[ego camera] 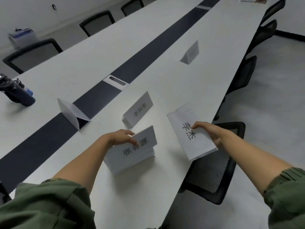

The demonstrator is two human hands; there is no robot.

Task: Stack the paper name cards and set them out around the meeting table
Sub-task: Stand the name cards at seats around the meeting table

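Note:
My left hand (121,138) grips the top of a stack of folded white name cards (132,152) that rests on the long white meeting table (206,66). My right hand (209,133) holds a single white name card (186,129) with black characters, lifted above the table's near edge. Another printed name card (138,110) stands just beyond the stack. A blank-sided tent card (72,113) stands on the dark centre strip to the left. One more tent card (190,53) stands farther along the right side.
A dark bottle (18,93) lies at the left of the table. A cable box (115,82) sits in the dark centre strip (148,52). Black mesh chairs line both sides; one chair (212,167) is right below my right hand.

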